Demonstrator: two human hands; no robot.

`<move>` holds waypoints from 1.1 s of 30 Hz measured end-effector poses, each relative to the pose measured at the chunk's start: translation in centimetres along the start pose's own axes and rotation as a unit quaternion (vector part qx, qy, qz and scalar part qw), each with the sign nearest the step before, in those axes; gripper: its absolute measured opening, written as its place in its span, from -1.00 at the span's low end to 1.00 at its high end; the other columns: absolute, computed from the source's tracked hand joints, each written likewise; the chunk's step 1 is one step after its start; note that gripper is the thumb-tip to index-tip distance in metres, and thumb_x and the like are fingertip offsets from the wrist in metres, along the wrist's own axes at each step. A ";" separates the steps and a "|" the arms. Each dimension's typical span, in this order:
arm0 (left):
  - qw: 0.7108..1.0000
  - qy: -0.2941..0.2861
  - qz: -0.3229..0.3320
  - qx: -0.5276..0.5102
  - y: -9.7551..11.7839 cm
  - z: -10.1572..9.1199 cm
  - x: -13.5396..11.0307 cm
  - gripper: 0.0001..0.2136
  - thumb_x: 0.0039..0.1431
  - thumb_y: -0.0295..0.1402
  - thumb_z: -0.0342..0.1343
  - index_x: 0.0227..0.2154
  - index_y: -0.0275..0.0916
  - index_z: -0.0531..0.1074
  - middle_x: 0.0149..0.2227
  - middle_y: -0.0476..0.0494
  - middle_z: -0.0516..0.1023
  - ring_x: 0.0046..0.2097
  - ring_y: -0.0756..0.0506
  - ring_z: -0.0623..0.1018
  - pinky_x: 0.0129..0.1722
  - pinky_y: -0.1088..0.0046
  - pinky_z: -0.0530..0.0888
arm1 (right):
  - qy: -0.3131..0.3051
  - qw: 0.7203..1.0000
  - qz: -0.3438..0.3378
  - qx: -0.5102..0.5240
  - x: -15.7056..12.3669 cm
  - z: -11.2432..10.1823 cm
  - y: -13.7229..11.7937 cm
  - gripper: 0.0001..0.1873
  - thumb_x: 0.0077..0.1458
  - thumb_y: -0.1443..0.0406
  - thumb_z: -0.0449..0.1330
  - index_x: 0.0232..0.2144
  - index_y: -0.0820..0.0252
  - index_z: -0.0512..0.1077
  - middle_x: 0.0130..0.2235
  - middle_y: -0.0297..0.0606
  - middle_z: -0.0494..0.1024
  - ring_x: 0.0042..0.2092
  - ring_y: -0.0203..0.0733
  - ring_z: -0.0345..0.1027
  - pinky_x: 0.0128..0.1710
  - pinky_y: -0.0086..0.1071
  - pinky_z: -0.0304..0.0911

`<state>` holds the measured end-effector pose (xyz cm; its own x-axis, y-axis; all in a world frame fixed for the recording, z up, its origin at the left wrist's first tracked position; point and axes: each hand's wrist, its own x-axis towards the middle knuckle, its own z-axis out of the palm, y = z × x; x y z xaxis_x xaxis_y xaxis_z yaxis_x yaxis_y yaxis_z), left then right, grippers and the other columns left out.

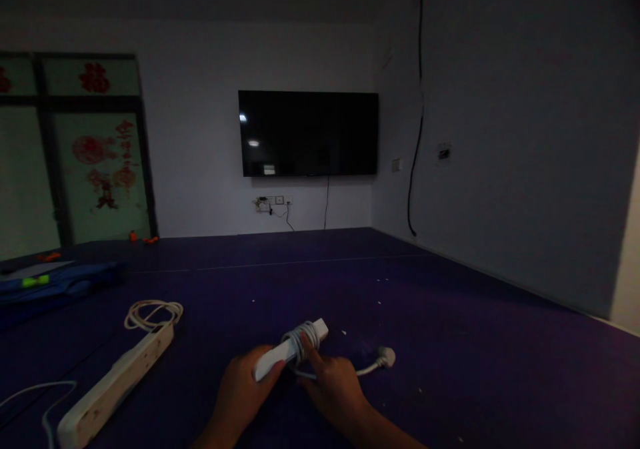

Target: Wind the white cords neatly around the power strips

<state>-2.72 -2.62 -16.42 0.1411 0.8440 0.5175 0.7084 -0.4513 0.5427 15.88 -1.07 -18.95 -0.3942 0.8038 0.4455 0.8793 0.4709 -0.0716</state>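
Observation:
My left hand (241, 387) is closed around the near end of a small white power strip (290, 349), held just above the dark purple surface (450, 342). White cable (301, 337) is wound in loops around the strip's far half. My right hand (330, 383) pinches that cable beside the loops, its forefinger pointing up against them. The cable's free end runs right to a white plug (386, 356) lying on the surface.
A longer white power strip (117, 379) with a coiled cord (153, 314) lies at the left, another thin cable (40, 395) beside it. A blue object (60, 282) sits far left. A wall-mounted television (308, 133) hangs ahead, with wall sockets (273, 202) below it.

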 end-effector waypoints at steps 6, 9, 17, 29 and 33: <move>0.989 0.063 0.099 0.085 -1.4 0.9 0.0 -0.77 0.02 -0.28 0.10 -0.23 -0.13 0.48 -0.26 -0.08 0.60 -0.25 -0.08 0.57 -0.23 0.44 0.50 | -0.006 1.000 -0.005 0.006 0.0 -0.2 -0.2 -0.24 -0.04 0.30 0.17 0.20 0.07 0.00 -0.29 -0.26 0.58 -0.36 -0.12 0.47 -0.42 -0.43 0.25; 0.975 0.093 0.152 0.129 -1.9 1.3 0.0 -0.74 0.01 -0.26 0.13 -0.19 -0.13 0.46 -0.26 -0.08 0.59 -0.25 -0.10 0.57 -0.22 0.38 0.51 | -0.008 1.000 -0.002 0.008 0.1 -0.2 -0.3 -0.25 -0.04 0.31 0.17 0.20 0.08 0.01 -0.31 -0.25 0.58 -0.36 -0.13 0.47 -0.40 -0.44 0.24; 0.932 0.081 0.251 0.249 -1.9 1.5 -0.1 -0.70 0.07 -0.23 0.09 -0.12 -0.13 0.42 -0.16 -0.15 0.53 -0.19 -0.11 0.53 -0.20 0.36 0.50 | -0.008 1.000 -0.004 0.015 0.1 0.0 -0.2 -0.25 -0.04 0.31 0.15 0.20 0.08 0.00 -0.32 -0.24 0.58 -0.37 -0.14 0.46 -0.42 -0.46 0.23; 0.925 0.084 0.256 0.269 -2.4 1.6 -0.2 -0.68 0.11 -0.26 0.06 -0.04 -0.02 0.36 -0.03 -0.13 0.44 -0.07 -0.16 0.44 -0.14 0.26 0.46 | -0.016 0.999 0.002 0.044 0.0 -0.4 -0.2 -0.32 -0.02 0.36 0.11 0.18 0.08 0.06 -0.26 -0.21 0.57 -0.32 -0.11 0.46 -0.35 -0.42 0.25; 0.920 0.078 0.265 0.279 -2.8 1.4 -0.1 -0.67 0.11 -0.27 0.05 -0.03 -0.03 0.35 -0.02 -0.13 0.43 -0.05 -0.16 0.42 -0.13 0.26 0.45 | -0.028 0.999 0.009 0.032 0.0 -0.5 -0.2 -0.32 -0.02 0.36 0.12 0.18 0.08 0.06 -0.29 -0.22 0.58 -0.33 -0.10 0.46 -0.37 -0.41 0.25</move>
<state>-3.70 -1.02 -18.88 0.4986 0.4760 0.7245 0.8192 -0.5320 -0.2143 15.80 -1.35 -18.43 -0.3946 0.8305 0.3931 0.8680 0.4772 -0.1370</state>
